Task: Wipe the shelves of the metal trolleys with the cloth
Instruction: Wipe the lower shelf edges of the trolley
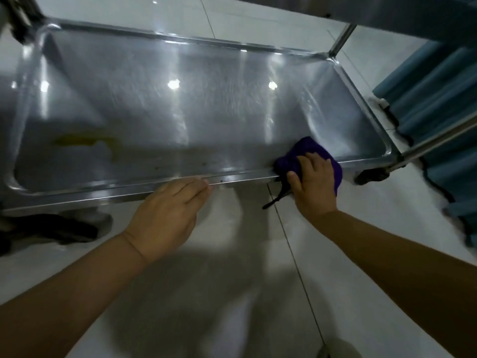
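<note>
Crumpled purple cloth (305,148) sat under right hand (313,186), centre right.
Fingers (313,158) gripped it on glossy steel shelf rim (242,174); left hand (165,215) lay flat.

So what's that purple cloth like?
The purple cloth looks soft and fuzzy, and it is bunched into a lump. It sits on the front rim of the shiny metal shelf, near the right corner, partly inside the tray and partly hanging over the edge. The right hand grips it from above and covers its middle.
</note>
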A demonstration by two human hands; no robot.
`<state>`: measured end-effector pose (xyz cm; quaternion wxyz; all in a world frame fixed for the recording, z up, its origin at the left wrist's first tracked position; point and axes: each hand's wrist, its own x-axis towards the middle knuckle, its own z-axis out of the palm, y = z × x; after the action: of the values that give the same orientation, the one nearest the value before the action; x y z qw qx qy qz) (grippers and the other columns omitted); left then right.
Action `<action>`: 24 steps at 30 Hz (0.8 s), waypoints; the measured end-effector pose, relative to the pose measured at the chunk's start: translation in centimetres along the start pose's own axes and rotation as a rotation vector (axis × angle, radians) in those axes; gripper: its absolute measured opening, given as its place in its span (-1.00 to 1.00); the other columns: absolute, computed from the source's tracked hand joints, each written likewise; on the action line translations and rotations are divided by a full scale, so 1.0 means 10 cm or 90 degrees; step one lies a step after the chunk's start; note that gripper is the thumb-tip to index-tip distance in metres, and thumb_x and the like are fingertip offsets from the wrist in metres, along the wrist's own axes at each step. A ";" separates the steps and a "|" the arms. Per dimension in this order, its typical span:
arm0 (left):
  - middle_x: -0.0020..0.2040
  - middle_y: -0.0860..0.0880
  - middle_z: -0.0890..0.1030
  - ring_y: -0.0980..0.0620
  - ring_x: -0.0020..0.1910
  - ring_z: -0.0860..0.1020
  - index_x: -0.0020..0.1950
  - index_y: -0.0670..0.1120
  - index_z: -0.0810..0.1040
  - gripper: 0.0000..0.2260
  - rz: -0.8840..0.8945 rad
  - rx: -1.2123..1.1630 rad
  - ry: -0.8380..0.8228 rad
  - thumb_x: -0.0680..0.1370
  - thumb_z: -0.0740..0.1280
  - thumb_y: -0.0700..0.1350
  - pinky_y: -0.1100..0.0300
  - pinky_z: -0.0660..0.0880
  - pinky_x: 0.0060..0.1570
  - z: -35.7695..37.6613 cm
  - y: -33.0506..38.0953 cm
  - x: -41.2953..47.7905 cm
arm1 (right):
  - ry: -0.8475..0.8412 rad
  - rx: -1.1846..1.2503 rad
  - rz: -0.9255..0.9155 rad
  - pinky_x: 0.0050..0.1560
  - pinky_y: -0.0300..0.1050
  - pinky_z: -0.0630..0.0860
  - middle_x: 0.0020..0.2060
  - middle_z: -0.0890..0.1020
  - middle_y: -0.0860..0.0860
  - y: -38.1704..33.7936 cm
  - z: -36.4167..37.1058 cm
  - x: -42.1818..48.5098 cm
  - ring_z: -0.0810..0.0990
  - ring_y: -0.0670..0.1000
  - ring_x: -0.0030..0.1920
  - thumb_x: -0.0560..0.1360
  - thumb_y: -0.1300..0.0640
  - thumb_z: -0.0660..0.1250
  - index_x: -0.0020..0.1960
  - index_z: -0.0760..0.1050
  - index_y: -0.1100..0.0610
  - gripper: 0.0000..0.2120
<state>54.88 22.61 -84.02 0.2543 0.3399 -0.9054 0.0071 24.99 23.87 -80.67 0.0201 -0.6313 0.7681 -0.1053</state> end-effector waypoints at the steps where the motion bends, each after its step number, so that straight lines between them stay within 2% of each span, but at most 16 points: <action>1: 0.14 -0.19 0.60 -0.14 0.13 0.44 0.19 -0.26 0.59 -0.60 -0.015 -0.002 -0.001 0.43 0.14 -0.25 0.05 0.33 0.16 -0.07 -0.03 -0.07 | 0.002 0.002 -0.034 0.48 0.15 0.07 0.28 0.47 0.21 -0.19 0.07 -0.04 0.37 0.22 0.33 0.55 -0.12 0.02 0.28 0.46 0.20 -0.48; 4: 0.10 -0.20 0.60 -0.19 0.07 0.48 0.18 -0.26 0.59 -0.63 -0.107 0.036 0.006 0.45 0.16 -0.23 -0.02 0.38 0.09 -0.33 -0.15 -0.34 | 0.008 0.002 -0.142 0.43 0.17 0.18 0.21 0.54 0.20 -0.91 0.29 -0.18 0.44 0.26 0.28 0.55 -0.11 0.06 0.21 0.50 0.18 -0.53; 7: 0.06 -0.22 0.60 -0.17 0.01 0.46 0.15 -0.26 0.59 -0.63 -0.217 0.091 0.001 0.45 0.15 -0.19 -0.02 0.36 0.02 -0.54 -0.21 -0.55 | -0.024 -0.010 -0.255 0.41 0.12 0.21 0.26 0.53 0.17 -1.71 0.46 -0.28 0.41 0.23 0.33 0.55 -0.13 0.04 0.24 0.49 0.14 -0.52; 10: 0.03 -0.24 0.59 -0.15 -0.01 0.44 0.11 -0.28 0.58 -0.65 -0.314 0.121 -0.003 0.44 0.16 -0.17 0.01 0.33 0.02 -0.66 -0.24 -0.67 | -0.070 -0.028 -0.353 0.48 0.05 0.03 0.43 0.35 0.17 -2.16 0.51 -0.29 0.22 0.20 0.47 0.60 -0.15 0.03 0.43 0.34 0.12 -0.48; 12: 0.02 -0.24 0.59 -0.19 -0.02 0.45 0.12 -0.27 0.57 -0.65 -0.342 0.134 0.008 0.42 0.17 -0.18 -0.02 0.34 0.01 -0.70 -0.25 -0.72 | -0.110 -0.031 -0.391 0.50 -0.03 -0.12 0.51 0.21 0.13 -2.16 0.49 -0.23 0.08 0.14 0.53 0.62 -0.17 0.03 0.52 0.19 0.09 -0.45; 14: 0.02 -0.23 0.58 -0.19 -0.01 0.44 0.14 -0.25 0.57 -0.64 -0.342 0.142 0.009 0.41 0.17 -0.19 -0.02 0.34 0.02 -0.70 -0.25 -0.74 | -0.127 -0.016 -0.410 0.49 -0.09 -0.16 0.53 0.16 0.08 -2.00 0.43 -0.14 0.03 0.08 0.54 0.62 -0.20 0.01 0.54 0.13 0.05 -0.43; 20: 0.06 -0.22 0.58 -0.22 0.02 0.49 0.19 -0.27 0.55 -0.62 -0.316 0.146 0.005 0.39 0.27 -0.26 -0.01 0.34 0.07 -0.55 -0.26 -0.71 | -0.166 -0.034 -0.235 0.49 -0.11 -0.17 0.56 0.03 0.03 -1.20 0.21 0.40 -0.05 0.03 0.55 0.63 -0.17 -0.03 0.57 -0.02 0.01 -0.43; 24: 0.05 -0.23 0.58 -0.21 0.00 0.46 0.17 -0.28 0.56 -0.64 -0.312 0.145 0.031 0.40 0.27 -0.27 0.01 0.32 0.05 -0.50 -0.28 -0.70 | -0.189 -0.057 -0.088 0.52 -0.03 -0.17 0.57 -0.04 0.06 -0.58 0.05 0.70 -0.09 0.04 0.55 0.64 -0.16 -0.05 0.58 -0.12 0.03 -0.40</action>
<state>63.37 25.68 -83.36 0.2304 0.5750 -0.7830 0.0557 29.28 15.91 -79.38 0.0980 -0.6914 0.7154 0.0228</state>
